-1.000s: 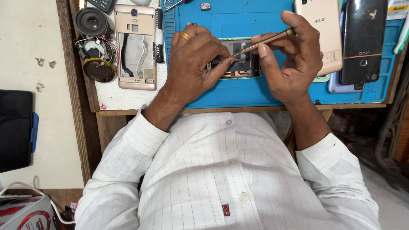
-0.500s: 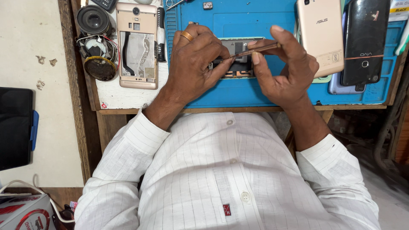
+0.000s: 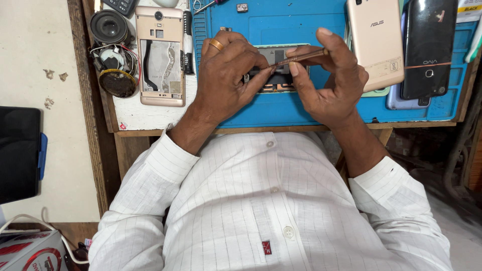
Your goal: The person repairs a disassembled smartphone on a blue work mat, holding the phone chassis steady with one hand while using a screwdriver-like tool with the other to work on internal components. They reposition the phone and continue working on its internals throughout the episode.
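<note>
Item: opened smartphone, back cover off, lying flat on the blue repair mat near the counter's front edge, between both hands. Left hand, gold ring on one finger, fingers curled down and pressing on the phone's left end. Right hand, thumb and forefinger pinched shut on a slim brown screwdriver, its tip pointing at the phone's upper part. Handling, by judgement: the phone looks light and stiff but fragile, with exposed boards; best held by the outer frame edges, not the innards. Adjacent: gold phone frame stripped open, two small speakers with loose wires, a gold phone and a black phone lying back-up. Surface: worn white counter with wooden edging, cluttered. Room: pale floor, dark tablet-like object at left.
</note>
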`<state>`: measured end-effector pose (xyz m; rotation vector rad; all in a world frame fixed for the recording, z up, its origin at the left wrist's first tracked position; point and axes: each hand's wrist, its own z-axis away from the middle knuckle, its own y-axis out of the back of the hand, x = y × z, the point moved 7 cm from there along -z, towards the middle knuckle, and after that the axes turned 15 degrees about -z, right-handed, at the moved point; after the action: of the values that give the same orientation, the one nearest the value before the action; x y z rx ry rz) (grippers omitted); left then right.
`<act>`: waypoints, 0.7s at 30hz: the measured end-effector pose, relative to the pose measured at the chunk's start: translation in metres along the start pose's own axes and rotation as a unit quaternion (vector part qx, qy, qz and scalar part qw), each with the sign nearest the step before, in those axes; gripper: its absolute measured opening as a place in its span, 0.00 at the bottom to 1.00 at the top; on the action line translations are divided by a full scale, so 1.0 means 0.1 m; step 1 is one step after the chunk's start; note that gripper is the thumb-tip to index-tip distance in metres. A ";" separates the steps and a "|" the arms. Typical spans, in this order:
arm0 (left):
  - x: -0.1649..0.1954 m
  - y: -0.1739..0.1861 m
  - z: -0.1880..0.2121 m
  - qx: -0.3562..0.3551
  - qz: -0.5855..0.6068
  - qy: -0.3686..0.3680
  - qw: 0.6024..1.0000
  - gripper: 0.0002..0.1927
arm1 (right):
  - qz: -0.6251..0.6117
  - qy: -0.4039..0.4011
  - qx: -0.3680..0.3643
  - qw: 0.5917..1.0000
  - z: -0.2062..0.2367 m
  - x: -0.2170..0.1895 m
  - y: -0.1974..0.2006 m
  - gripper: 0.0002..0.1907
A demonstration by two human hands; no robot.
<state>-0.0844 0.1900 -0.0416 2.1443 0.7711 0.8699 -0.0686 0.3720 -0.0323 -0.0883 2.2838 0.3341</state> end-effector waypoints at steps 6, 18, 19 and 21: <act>0.00 0.01 0.00 0.006 0.001 0.005 1.000 0.11 | -0.022 0.009 0.030 0.999 -0.03 0.04 0.09 0.32; 0.01 0.09 0.03 -0.018 -0.032 -0.001 0.999 0.17 | 0.117 -0.013 0.054 0.992 0.00 0.07 0.57 0.34; 0.02 0.10 0.05 -0.031 -0.045 0.000 0.999 0.19 | 0.119 -0.014 0.050 0.992 0.01 0.07 0.56 0.33; 0.02 0.10 0.09 -0.065 -0.065 0.004 0.996 0.24 | 0.128 -0.016 0.042 0.991 0.03 0.07 0.53 0.31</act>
<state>-0.0734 0.1820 -0.0382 1.9552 0.8258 0.8388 -0.0807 0.4241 -0.0283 0.2528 2.2774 0.3666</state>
